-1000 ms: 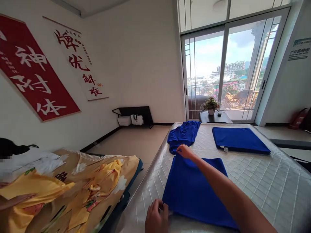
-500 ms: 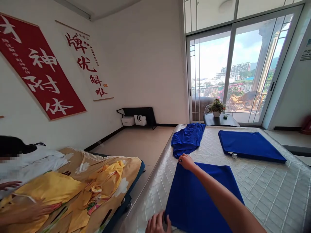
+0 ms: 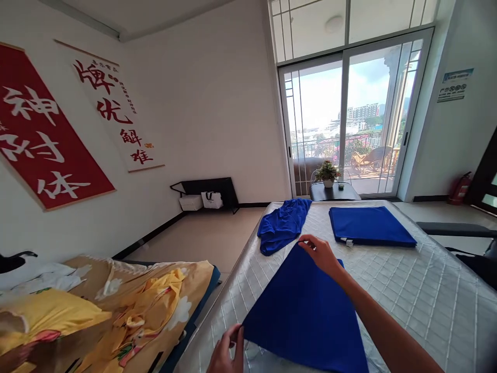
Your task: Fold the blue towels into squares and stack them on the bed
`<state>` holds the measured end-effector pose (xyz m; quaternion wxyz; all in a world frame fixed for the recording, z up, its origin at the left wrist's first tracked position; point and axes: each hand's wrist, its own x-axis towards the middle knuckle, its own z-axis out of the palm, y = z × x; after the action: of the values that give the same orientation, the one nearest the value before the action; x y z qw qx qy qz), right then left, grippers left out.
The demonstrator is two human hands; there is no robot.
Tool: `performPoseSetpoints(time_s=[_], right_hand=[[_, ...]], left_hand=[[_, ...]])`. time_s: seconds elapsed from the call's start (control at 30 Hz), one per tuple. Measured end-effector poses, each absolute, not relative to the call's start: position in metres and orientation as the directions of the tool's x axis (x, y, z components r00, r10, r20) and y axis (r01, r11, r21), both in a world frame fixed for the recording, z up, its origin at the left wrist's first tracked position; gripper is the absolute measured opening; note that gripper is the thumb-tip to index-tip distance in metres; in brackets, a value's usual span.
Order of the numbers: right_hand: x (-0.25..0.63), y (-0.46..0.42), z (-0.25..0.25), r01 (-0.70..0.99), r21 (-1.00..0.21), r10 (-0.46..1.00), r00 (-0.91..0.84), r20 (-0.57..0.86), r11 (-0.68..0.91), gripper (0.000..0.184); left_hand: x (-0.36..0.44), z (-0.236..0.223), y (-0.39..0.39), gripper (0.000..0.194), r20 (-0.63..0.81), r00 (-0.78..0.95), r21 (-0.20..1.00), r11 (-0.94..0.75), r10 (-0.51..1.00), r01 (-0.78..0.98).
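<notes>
A folded piece of blue cloth lies on the silver quilted mattress, its left edge drawn taut and lifted. My right hand pinches the far corner of that edge. At the near corner, my left hand grips the cloth between thumb and fingers. Beyond them, to the left, is a crumpled blue garment. A flat folded stack of blue cloth with a white tag rests to the right.
Left of the mattress stands another bed with a patterned sheet, a yellow garment and a yellow pillow-like cloth. Part of a person's hand shows there. A small black table with a potted plant stands behind the mattress.
The blue cloth's left edge has risen from lying flat, with both hands at its corners. The view has turned right, and the other person has mostly left the picture.
</notes>
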<state>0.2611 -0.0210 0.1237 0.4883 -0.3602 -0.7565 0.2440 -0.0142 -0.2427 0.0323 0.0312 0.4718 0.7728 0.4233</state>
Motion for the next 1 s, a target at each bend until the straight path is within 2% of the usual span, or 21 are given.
performPoseSetpoints(time_s=[0.07,0.17,0.23,0.3,0.47,0.6,0.7,0.9,1.0], right_hand=[[0.295,-0.044,0.147,0.241,-0.759,0.796,-0.194,0.573,0.605,0.033],[0.339,-0.078,0.180,0.190,-0.775,0.795,-0.073,0.602,0.603,0.035],[0.365,-0.099,0.196,0.180,-0.769,0.783,-0.003,0.623,0.613,0.034],[0.388,-0.116,0.207,0.191,-0.753,0.762,0.036,0.647,0.630,0.033],[0.435,-0.141,0.223,0.240,-0.700,0.712,0.050,0.700,0.672,0.031],[0.460,-0.150,0.231,0.287,-0.701,0.709,0.094,0.698,0.652,0.028],[0.472,-0.151,0.233,0.297,-0.714,0.716,0.126,0.687,0.634,0.028],[0.487,-0.147,0.232,0.336,-0.707,0.667,0.244,0.703,0.622,0.030],[0.490,-0.150,0.232,0.339,-0.761,0.704,0.298,0.645,0.553,0.034]], left_hand=[[-0.009,0.062,-0.240,0.058,0.505,-0.469,0.594,0.103,0.725,0.798],[0.008,0.116,-0.234,0.055,0.731,-0.277,0.384,-0.040,0.624,0.922],[0.025,0.153,-0.233,0.051,0.805,-0.185,0.274,-0.077,0.564,0.959],[0.043,0.186,-0.233,0.049,0.842,-0.151,0.218,-0.071,0.518,0.973],[0.083,0.235,-0.232,0.045,0.881,-0.177,0.212,-0.033,0.440,0.977],[0.103,0.245,-0.224,0.049,0.869,-0.169,0.197,-0.012,0.465,0.980],[0.116,0.248,-0.219,0.045,0.848,-0.165,0.192,-0.003,0.504,0.981],[0.141,0.253,-0.213,0.043,0.892,-0.063,0.126,-0.113,0.448,0.985],[0.152,0.255,-0.213,0.036,0.919,-0.033,0.110,-0.177,0.392,0.978]])
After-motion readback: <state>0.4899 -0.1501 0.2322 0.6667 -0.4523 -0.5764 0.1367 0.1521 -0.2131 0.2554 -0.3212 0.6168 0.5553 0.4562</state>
